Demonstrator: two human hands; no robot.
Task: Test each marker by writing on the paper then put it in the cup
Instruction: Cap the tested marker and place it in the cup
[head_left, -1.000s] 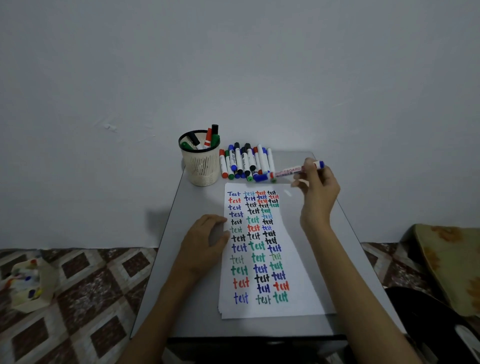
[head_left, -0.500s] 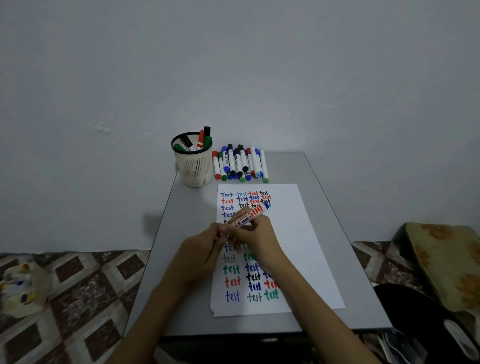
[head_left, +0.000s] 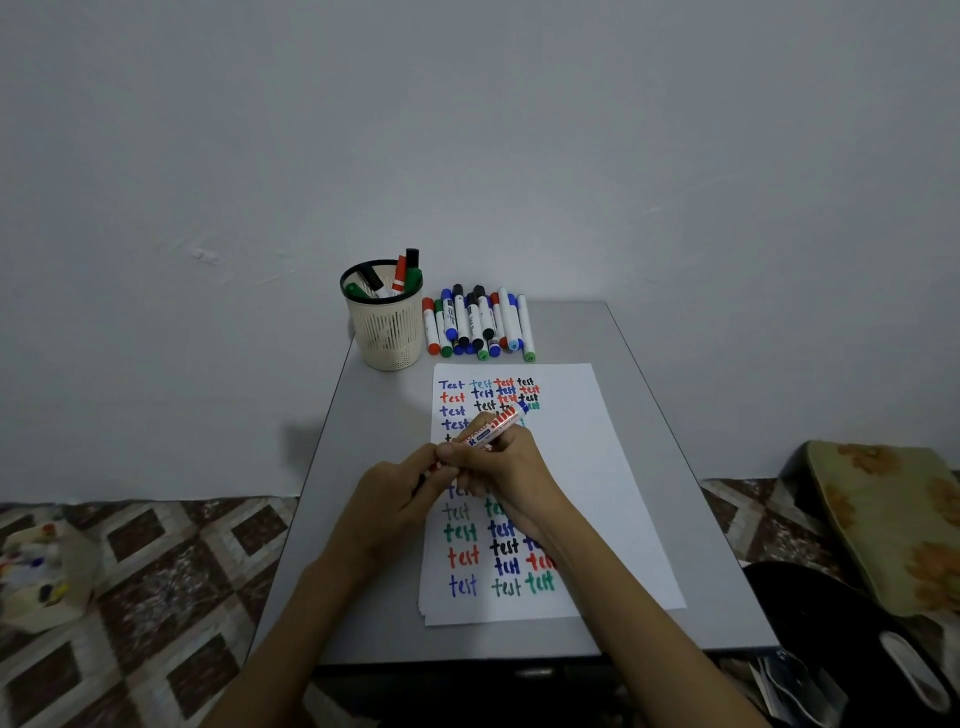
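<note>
Slanting marker (head_left: 491, 428), blue end seemingly far-right

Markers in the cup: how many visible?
5: green marker low at left rim, black-capped marker beside it; red marker, black marker, second green marker at right rim. Others may be hidden inside.

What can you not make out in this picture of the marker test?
Head view only.
Near end of the marker: wrapped by the left hand and right hand; cap state unclear.
Middle words on the paper: under both hands.
Lower inside of the cup: behind its wall.
</note>
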